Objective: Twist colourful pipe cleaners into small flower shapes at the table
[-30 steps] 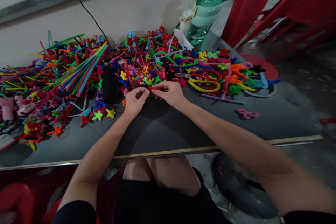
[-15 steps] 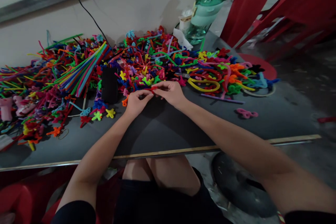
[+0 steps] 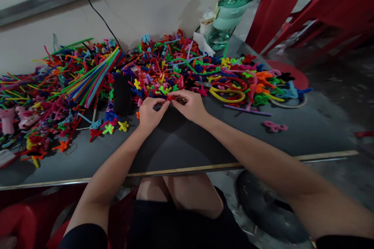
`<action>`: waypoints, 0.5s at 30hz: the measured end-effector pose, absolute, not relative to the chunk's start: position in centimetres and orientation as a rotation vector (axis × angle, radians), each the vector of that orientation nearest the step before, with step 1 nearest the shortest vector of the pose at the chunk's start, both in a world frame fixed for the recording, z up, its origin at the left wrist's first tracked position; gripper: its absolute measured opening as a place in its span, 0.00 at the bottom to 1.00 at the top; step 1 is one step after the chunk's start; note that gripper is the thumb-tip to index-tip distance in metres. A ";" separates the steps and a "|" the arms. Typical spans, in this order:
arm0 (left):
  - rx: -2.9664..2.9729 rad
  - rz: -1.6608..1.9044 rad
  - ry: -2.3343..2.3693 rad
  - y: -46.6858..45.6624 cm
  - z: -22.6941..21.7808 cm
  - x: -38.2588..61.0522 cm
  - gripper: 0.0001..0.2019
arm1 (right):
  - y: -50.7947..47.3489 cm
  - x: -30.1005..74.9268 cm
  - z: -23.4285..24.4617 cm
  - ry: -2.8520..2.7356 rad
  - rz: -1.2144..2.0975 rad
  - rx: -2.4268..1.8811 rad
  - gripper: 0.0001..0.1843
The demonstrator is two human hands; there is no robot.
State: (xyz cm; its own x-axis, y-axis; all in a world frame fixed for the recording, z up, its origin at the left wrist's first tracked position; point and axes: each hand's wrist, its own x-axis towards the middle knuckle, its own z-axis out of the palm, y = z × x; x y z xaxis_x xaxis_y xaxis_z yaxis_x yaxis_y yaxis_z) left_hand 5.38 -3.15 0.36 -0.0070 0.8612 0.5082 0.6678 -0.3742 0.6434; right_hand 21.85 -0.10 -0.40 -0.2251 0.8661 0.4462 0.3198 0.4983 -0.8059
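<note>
My left hand [image 3: 152,113] and my right hand [image 3: 189,105] meet fingertip to fingertip above the dark table, both closed in a pinch. Between the tips a small bit of red pipe cleaner [image 3: 168,99] shows; most of it is hidden by the fingers. Just beyond them spreads a heap of colourful pipe cleaners [image 3: 157,76], many bent into small flower shapes. Left of my left hand lies a black phone [image 3: 122,94]. Scissors with yellow and red handles [image 3: 230,95] rest to the right of my right hand.
A bundle of straight pipe cleaners [image 3: 93,79] lies on the heap at the left. A green water jug [image 3: 228,17] stands by the wall. One pink twisted piece [image 3: 275,126] sits alone on the table [image 3: 251,140]. Red chairs [image 3: 277,11] are at the right.
My fingers have drawn in closer round the red pipe cleaner, so less of it shows. My left hand has risen slightly and its fingers are more bent.
</note>
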 end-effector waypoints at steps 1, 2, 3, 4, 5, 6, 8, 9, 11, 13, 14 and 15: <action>2.037 1.324 1.611 -3.2 0.4 5.4 0.06 | -0.1 21.9 -0.4 -1.800 0.680 -0.990 0.11; 2.028 1.324 1.612 -3.2 0.4 5.4 0.06 | -0.1 21.9 -0.3 -1.820 0.648 -0.981 0.10; 2.022 1.319 1.618 -3.2 0.5 5.3 0.07 | -0.2 21.9 -0.3 -1.838 0.622 -0.973 0.09; 2.017 1.309 1.627 -3.1 0.5 5.3 0.07 | -0.2 21.9 -0.3 -1.851 0.604 -0.969 0.09; 2.008 1.293 1.635 -3.1 0.5 5.3 0.07 | -0.2 21.9 -0.3 -1.857 0.591 -0.968 0.09; 1.989 1.273 1.638 -3.0 0.5 5.3 0.06 | -0.2 21.9 -0.3 -1.860 0.583 -0.969 0.09; 1.901 1.231 1.628 -2.7 0.4 5.3 0.06 | -0.1 21.8 -0.3 -1.857 0.577 -0.972 0.09; 1.827 1.215 1.610 -2.6 0.4 5.3 0.06 | -0.1 21.8 -0.3 -1.849 0.581 -0.973 0.09; 1.624 1.210 1.548 -2.4 0.2 5.3 0.06 | -0.1 21.8 -0.3 -1.829 0.619 -0.968 0.09; 1.395 1.205 1.442 -2.4 0.1 5.3 0.07 | -0.1 21.7 -0.3 -1.797 0.731 -0.946 0.09; 1.282 1.194 1.376 -2.4 0.1 5.2 0.08 | 0.0 21.7 -0.3 -1.773 0.812 -0.927 0.10; 1.177 1.179 1.308 -2.5 0.1 5.2 0.10 | 0.0 21.7 -0.4 -1.745 0.901 -0.905 0.10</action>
State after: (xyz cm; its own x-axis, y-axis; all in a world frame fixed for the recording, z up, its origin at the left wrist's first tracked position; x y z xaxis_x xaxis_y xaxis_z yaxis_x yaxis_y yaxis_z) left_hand 5.20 -2.49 0.14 -0.0511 0.9971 -0.0570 0.0467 0.0594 0.9971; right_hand 21.69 -0.01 -0.35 -0.2846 0.8720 0.3983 0.1802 0.4568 -0.8711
